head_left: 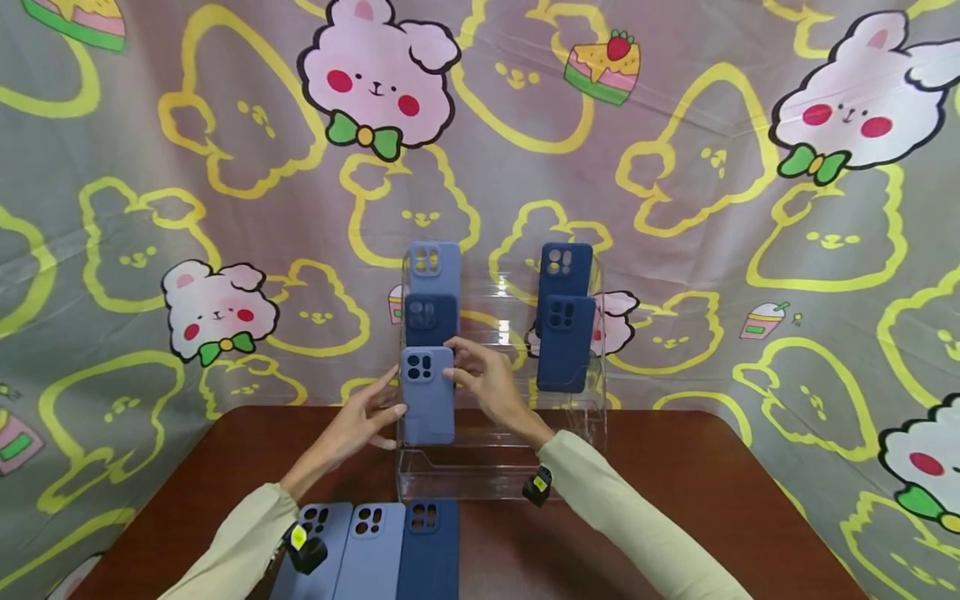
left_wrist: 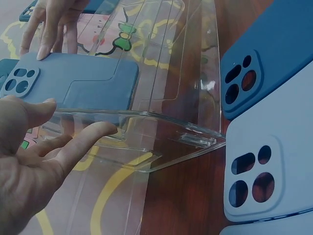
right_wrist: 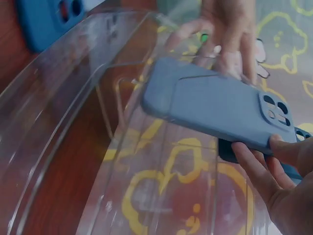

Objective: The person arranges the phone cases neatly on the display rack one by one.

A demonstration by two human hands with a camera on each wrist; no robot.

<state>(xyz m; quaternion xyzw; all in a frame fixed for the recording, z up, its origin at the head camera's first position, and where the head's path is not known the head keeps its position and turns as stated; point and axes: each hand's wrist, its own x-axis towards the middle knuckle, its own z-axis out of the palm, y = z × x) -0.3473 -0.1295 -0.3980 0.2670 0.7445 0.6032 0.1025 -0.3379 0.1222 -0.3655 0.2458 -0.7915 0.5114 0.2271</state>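
Note:
A light blue phone case stands upright at the left of a clear tiered display rack, its camera cutouts at the top. My right hand pinches the case's upper right edge between thumb and fingers, plain in the right wrist view. At its left edge is my left hand; in the left wrist view the thumb lies near the case's edge and the other fingers stretch out along the rack's side panel. Whether the left fingertips press the case is hard to tell.
Behind, the rack holds a dark blue case and a light blue case on the left, two dark blue cases on the right. Two light blue cases and a dark blue case lie on the brown table. A patterned curtain hangs behind.

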